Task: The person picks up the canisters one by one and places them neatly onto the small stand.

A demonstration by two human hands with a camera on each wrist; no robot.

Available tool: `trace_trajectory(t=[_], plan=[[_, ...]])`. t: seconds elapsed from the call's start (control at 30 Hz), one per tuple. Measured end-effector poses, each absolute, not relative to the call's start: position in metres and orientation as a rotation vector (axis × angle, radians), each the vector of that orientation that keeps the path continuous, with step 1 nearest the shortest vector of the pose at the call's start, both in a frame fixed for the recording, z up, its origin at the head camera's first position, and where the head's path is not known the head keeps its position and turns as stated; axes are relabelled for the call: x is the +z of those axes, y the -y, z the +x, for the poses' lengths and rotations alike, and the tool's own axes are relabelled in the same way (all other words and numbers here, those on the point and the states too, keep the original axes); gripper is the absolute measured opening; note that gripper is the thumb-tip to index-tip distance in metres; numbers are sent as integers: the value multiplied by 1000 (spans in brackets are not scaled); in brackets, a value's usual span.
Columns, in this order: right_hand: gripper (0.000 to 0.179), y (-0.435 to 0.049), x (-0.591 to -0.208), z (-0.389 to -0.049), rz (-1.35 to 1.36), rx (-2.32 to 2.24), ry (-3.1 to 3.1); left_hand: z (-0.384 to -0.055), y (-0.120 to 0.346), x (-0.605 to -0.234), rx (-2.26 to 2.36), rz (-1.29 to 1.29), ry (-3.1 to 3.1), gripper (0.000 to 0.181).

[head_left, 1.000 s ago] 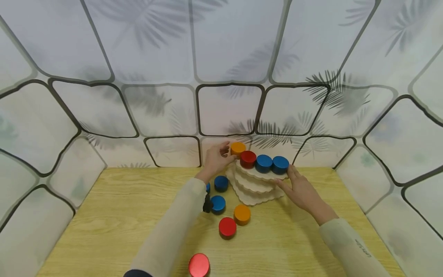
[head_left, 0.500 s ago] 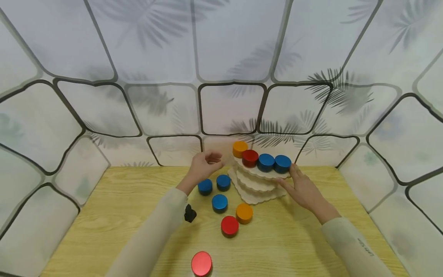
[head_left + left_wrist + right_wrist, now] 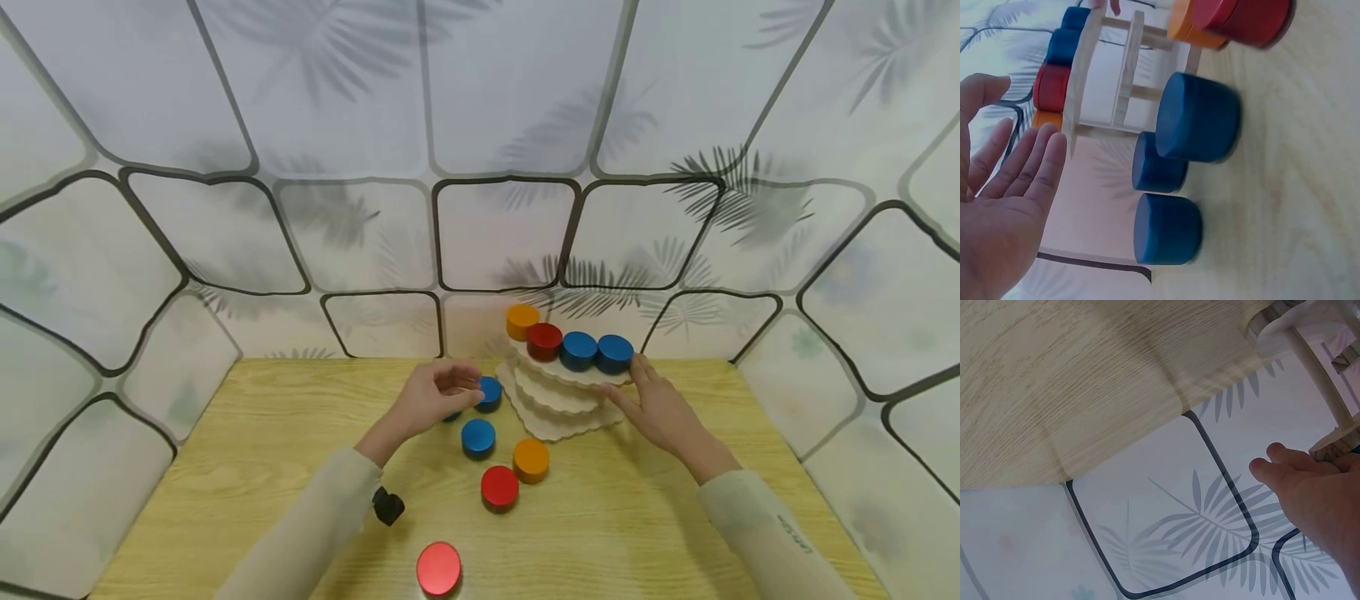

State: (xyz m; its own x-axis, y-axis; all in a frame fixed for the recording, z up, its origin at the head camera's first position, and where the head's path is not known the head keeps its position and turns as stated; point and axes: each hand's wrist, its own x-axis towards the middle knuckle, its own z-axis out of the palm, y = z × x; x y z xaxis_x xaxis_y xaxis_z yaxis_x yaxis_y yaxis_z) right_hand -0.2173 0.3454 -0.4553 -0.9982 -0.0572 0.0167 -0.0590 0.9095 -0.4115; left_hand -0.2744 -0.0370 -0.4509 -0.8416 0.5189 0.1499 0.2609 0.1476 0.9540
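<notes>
Nearest the person, a lone red block sits toward the near edge of the bench; farther in, another red block and an orange block stand just beside each other. Past a blue block, the left hand hovers empty, fingers loose, partly hiding two more blue blocks. A second ago it was up at the far orange block; it has let go and come down. By the far edge, the right hand grips the right end of the wooden stand's top tier. That orange block stays put leftmost beside red and two blues, so I'd judge it placed.
</notes>
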Motion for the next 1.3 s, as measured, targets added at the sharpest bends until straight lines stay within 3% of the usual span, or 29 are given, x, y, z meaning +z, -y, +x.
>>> trace_trajectory(t=[0.6,1.3], plan=[[98,-344,-454,-218,99,655,3068,-217,98,-494,1730,780,-1983,42],[99,-348,-458,-221,119,649,3075,-179,115,-506,1597,870,-1847,39]])
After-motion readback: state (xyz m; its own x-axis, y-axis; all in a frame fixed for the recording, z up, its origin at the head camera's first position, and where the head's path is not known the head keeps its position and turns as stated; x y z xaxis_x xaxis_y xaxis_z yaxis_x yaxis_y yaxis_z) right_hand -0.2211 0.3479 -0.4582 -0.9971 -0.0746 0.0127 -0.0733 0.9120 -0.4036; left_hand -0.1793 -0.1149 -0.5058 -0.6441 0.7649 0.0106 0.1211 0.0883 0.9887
